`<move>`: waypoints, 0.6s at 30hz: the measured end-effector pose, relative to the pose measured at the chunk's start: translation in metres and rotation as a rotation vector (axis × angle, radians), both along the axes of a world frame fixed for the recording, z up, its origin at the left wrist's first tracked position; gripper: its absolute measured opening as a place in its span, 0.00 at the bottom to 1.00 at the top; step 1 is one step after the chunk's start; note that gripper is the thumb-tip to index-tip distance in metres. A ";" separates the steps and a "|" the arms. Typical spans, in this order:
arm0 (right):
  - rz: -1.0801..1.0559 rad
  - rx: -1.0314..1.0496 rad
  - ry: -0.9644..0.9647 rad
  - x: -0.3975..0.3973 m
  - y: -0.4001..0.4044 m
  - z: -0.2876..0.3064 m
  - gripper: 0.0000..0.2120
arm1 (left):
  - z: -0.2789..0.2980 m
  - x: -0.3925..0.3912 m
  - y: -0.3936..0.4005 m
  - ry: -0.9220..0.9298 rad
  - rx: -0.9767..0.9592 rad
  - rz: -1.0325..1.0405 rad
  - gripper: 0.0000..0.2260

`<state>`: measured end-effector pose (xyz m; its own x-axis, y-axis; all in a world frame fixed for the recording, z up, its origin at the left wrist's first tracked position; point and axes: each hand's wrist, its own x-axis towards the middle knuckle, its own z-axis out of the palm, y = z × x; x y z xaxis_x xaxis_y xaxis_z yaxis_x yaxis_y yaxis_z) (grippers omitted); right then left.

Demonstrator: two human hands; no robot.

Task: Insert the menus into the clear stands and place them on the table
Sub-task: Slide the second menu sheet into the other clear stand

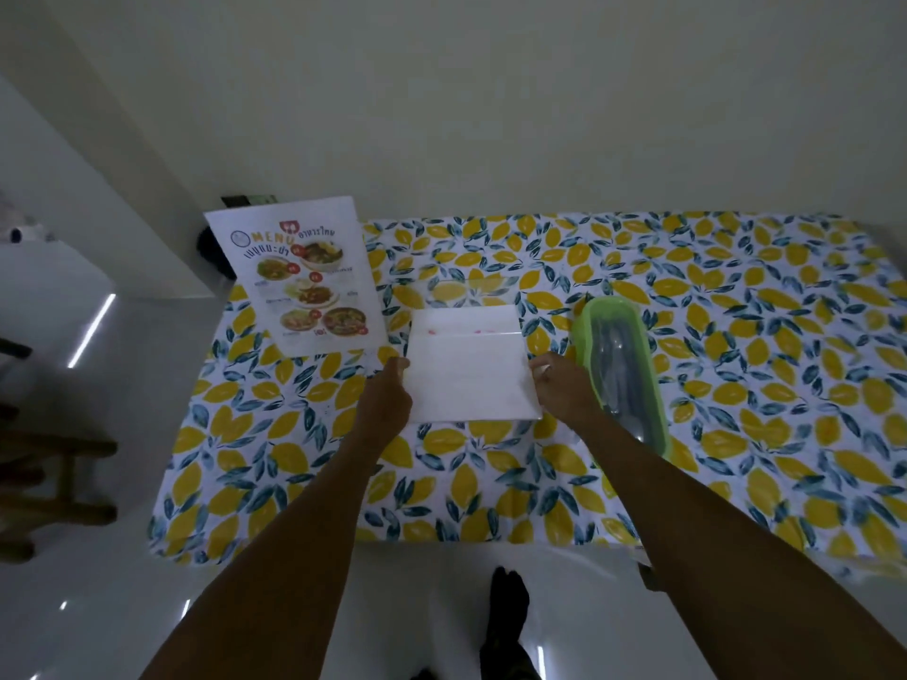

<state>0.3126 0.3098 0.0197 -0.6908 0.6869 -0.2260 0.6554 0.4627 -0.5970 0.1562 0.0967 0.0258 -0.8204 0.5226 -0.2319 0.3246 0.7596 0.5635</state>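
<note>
A white menu sheet (pixel 468 373) with its blank back toward me is held by both side edges over the lemon-print table (pixel 736 385). My left hand (pixel 387 397) pinches its left edge and my right hand (pixel 562 390) its right edge. The sheet's far part sits inside a clear stand (pixel 464 294), whose faint outline rises just behind it. Faint red print shows through near the sheet's top. At the table's far left corner a second menu (pixel 299 277) with food photos stands upright in its own clear stand.
A green-rimmed clear cutlery box (pixel 621 370) lies just right of my right hand. A wall runs behind the table. Wooden furniture (pixel 59 478) stands on the glossy floor at left. My foot (pixel 508 596) is below the table's near edge.
</note>
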 end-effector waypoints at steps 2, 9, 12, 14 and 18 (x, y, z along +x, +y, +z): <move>0.011 0.028 0.045 0.010 -0.003 0.017 0.15 | 0.016 0.001 -0.013 0.016 0.048 -0.022 0.14; -0.031 -0.008 0.177 0.037 -0.009 0.073 0.11 | 0.062 0.004 -0.053 -0.012 0.235 -0.144 0.16; -0.034 -0.074 0.231 0.043 -0.010 0.084 0.10 | 0.077 0.005 -0.053 -0.082 0.303 -0.126 0.23; -0.021 -0.026 0.251 0.043 -0.010 0.095 0.09 | 0.089 0.005 -0.048 -0.030 0.303 -0.121 0.20; 0.008 0.092 0.202 0.035 -0.006 0.110 0.09 | 0.097 -0.007 -0.033 0.071 0.320 -0.158 0.21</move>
<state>0.3477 0.3041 0.1293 -0.7214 0.6923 -0.0194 0.5229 0.5261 -0.6706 0.1495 0.0639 0.1230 -0.7317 0.6813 0.0182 0.4708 0.4859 0.7364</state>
